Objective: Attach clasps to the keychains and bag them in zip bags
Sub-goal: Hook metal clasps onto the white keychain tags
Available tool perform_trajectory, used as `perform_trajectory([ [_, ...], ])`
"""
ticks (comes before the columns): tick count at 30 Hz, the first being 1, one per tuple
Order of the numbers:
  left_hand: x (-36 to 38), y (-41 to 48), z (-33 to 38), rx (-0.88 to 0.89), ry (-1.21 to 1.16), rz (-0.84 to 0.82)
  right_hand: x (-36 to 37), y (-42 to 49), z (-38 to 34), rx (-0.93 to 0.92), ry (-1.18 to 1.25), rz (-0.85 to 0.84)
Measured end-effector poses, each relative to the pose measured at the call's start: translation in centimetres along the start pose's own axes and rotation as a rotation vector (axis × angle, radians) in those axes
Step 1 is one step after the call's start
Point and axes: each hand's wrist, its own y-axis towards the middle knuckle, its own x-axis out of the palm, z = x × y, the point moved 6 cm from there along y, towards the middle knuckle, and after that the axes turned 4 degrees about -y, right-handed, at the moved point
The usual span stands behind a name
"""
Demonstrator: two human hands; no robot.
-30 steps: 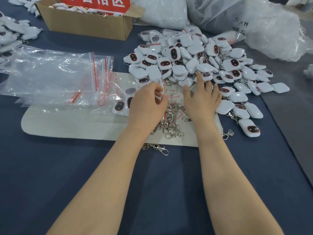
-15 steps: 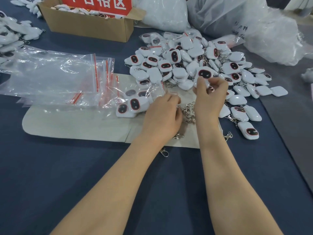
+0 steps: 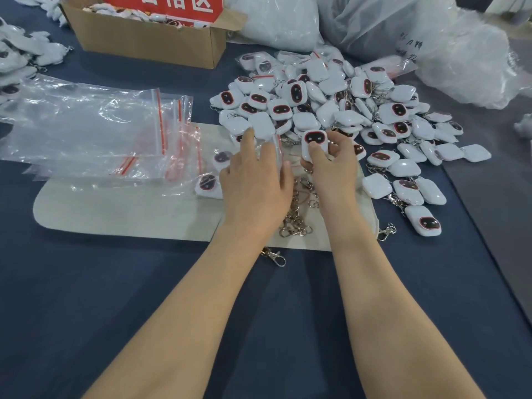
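Note:
My right hand [image 3: 334, 171] pinches one white keychain [image 3: 315, 139] with a dark, red-rimmed face, lifted at the near edge of the big keychain pile [image 3: 345, 108]. My left hand [image 3: 256, 182] is stretched forward beside it, its fingers fairly straight and resting on a clear zip bag [image 3: 275, 152] at the pile's edge. Between and below my hands lies a heap of metal clasps [image 3: 296, 217] on a beige mat [image 3: 115, 214]. Two bagged keychains [image 3: 207, 182] lie just left of my left hand. Empty zip bags [image 3: 95, 131] with red seals are stacked at the left.
A cardboard box [image 3: 149, 41] with a red sign stands at the back. Large plastic sacks [image 3: 403, 33] fill the back right. More white keychains [image 3: 23, 56] lie far left. Single clasps lie at the mat's front edge [image 3: 273, 256] and right corner [image 3: 387, 231]. Dark blue cloth covers the table.
My right hand has brought the picked-up keychain left and nearer, toward the clasps. My left hand has uncurled and reached forward from the clasp heap onto a zip bag.

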Motion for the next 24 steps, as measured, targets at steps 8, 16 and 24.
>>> perform_trajectory([
  [8,-1.3,0.2,-0.9,-0.023,-0.087,0.073,0.0,0.2,0.3,0.02,-0.059,-0.01],
  [16,0.6,0.7,-2.6,-0.067,0.0,-0.09,0.1,0.0,0.2,0.041,-0.043,-0.028],
  [24,1.8,0.0,-3.3,-0.154,0.176,-0.26,0.1,0.0,0.1,0.033,-0.064,-0.038],
])
